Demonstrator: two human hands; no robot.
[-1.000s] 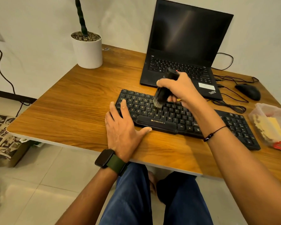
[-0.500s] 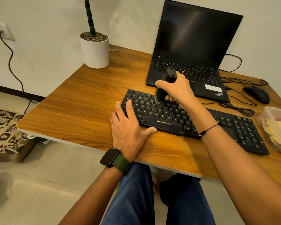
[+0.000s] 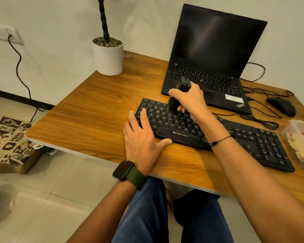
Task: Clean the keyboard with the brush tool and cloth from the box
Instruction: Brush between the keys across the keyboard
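Observation:
A black keyboard (image 3: 242, 137) lies across the wooden desk (image 3: 95, 111). My right hand (image 3: 191, 100) grips a black brush tool (image 3: 178, 95) held nearly upright, its bristle end down on the upper left key rows. My left hand (image 3: 144, 137) lies flat with fingers spread on the keyboard's left end, thumb along its front edge, holding nothing. A clear plastic box (image 3: 300, 142) with a yellow cloth inside sits at the desk's right edge.
An open black laptop (image 3: 218, 50) stands right behind the keyboard. A black mouse (image 3: 282, 106) and loose cables (image 3: 260, 118) lie at the right. A white plant pot (image 3: 108, 57) is at the back left. A printed paper bag (image 3: 9, 144) rests on the floor.
The brush has moved up and left across the keys and now stands more upright. My left hand stays on the keyboard's left end. The view has shifted left.

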